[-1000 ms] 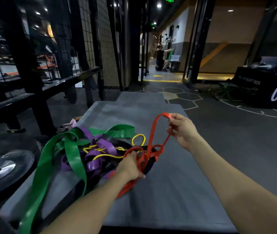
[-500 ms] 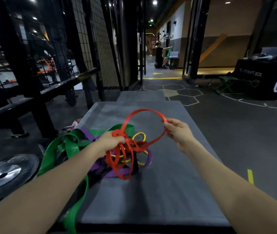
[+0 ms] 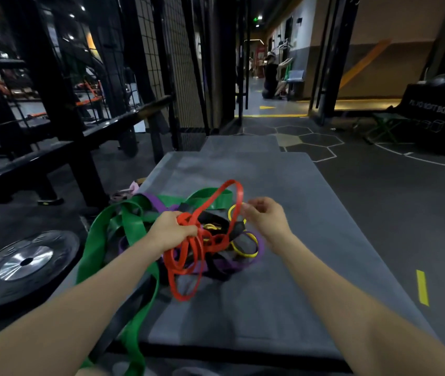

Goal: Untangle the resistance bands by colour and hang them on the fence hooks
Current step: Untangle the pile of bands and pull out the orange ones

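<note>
A: Bands, by colour: red band (image 3: pixel 188 263) in several loops, green band (image 3: pixel 107 240), purple band (image 3: pixel 239 263), yellow band (image 3: pixel 244 253), black band (image 3: pixel 213 219). Exact count of each cannot be told; they cross in one heap.

B: Location?

A: Heap lies on grey mat (image 3: pixel 283 294), left of centre. Green trails over the mat's left edge and near edge.

B: Hands?

A: Left hand (image 3: pixel 174 232) fingers curled round a bunch of red loops, above the heap. One red loop stands up from the fist; others hang below it. Right hand (image 3: pixel 266 217) just beside that upright loop, fingers loosely bent and blurred; cannot tell whether they pinch it.

B: Room?

A: Right half and far end of mat bare. Open floor right of it.

B: Surroundings?

A: Mesh fence (image 3: pixel 167 63) rises beyond the far left corner. Black frame (image 3: pixel 61 147) runs along the left, between mat and fence. One weight plate (image 3: pixel 23 264) on the floor, near the left edge. A person (image 3: pixel 270 77) kneels far down the corridor.
</note>
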Available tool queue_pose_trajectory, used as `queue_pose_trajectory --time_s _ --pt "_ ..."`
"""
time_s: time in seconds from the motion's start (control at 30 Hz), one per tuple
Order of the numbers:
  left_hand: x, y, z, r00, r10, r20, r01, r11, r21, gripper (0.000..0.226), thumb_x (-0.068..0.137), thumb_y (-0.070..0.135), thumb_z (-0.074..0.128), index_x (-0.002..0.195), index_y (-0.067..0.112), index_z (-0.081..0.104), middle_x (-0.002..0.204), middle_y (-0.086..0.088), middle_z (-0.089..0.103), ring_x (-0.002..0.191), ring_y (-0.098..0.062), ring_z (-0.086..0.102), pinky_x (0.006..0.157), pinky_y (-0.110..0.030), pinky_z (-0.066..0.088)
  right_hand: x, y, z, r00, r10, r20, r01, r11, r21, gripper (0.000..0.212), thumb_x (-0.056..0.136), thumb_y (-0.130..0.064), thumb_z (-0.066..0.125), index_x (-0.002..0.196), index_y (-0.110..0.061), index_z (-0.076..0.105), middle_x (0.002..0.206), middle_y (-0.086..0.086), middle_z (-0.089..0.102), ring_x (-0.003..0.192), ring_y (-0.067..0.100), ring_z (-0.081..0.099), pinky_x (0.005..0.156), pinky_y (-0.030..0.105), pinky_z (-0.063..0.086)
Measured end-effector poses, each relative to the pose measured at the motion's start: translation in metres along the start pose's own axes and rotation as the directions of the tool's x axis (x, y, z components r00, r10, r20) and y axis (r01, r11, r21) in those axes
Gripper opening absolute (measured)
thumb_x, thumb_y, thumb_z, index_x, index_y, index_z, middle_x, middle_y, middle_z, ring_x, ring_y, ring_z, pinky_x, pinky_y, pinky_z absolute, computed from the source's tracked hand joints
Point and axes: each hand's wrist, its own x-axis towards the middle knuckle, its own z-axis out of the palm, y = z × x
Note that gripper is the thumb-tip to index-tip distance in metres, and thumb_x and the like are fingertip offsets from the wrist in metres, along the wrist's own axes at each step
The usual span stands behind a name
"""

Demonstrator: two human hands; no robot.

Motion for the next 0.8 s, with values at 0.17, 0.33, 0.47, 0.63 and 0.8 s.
queue_pose_trajectory --time_s 0.17,0.33,0.47,0.63,0.8 --pt "0.007 -0.022 0.004 0.985 -0.146 -0.088 0.119 0.96 -0.255 0.033 0.07 0.001 0.069 0.042 0.016 0.06 0.043 0.002 0.054 0.041 -0.014 0.045 0.05 -0.022 0.038 0.005 0.008 0.016 0.991 -0.075 0.111 0.112 0.919 -0.377 0.014 0.08 -0.004 0.069 0.084 -0.011 0.058 0.084 0.01 0.059 0.074 0.021 0.061 0.064 0.021 0.045" --pt "0.009 -0.035 0.001 0.987 -0.126 -0.102 0.093 0.954 -0.284 0.013 0.057 0.016 0.073 0.061 0.017 0.061 0.064 -0.008 0.06 0.061 -0.02 0.052 0.065 -0.033 0.042 -0.011 0.027 0.032 0.99 0.068 0.127 0.038 0.728 -0.684 0.04 0.089 -0.036 0.057 0.068 -0.003 0.061 0.085 0.02 0.07 0.087 0.032 0.063 0.074 0.032 0.045" --pt "0.001 -0.037 -0.001 0.997 -0.056 -0.052 0.04 0.964 -0.264 0.014 0.056 0.01 0.073 0.066 0.015 0.064 0.066 -0.009 0.061 0.061 -0.019 0.054 0.065 -0.032 0.045 -0.009 0.025 0.058 0.987 0.142 0.069 -0.071 0.791 -0.607 0.054 0.086 -0.05 0.056 0.072 0.001 0.065 0.079 0.022 0.068 0.082 0.033 0.064 0.075 0.036 0.047" --pt "-0.008 -0.039 -0.011 0.998 -0.033 0.05 0.047 0.944 -0.326 0.018 0.061 0.003 0.073 0.075 0.006 0.064 0.073 -0.016 0.063 0.063 -0.022 0.056 0.068 -0.035 0.047 -0.005 0.029 0.076 0.967 0.252 0.029 -0.206 0.846 -0.492 0.036 0.077 -0.036 0.069 0.063 -0.005 0.057 0.067 0.014 0.058 0.066 0.031 0.058 0.062 0.035 0.043" --pt "-0.003 -0.049 -0.017 0.985 -0.15 -0.086 0.103 0.91 -0.401 0.01 0.07 0.005 0.07 0.068 0.012 0.063 0.06 -0.009 0.058 0.049 -0.016 0.05 0.053 -0.02 0.043 -0.012 0.022 0.061 0.913 0.407 0.02 -0.405 0.913 -0.058 0.027 0.081 -0.005 0.064 0.056 -0.006 0.054 0.044 0.005 0.055 0.034 0.011 0.052 0.042 0.024 0.049"
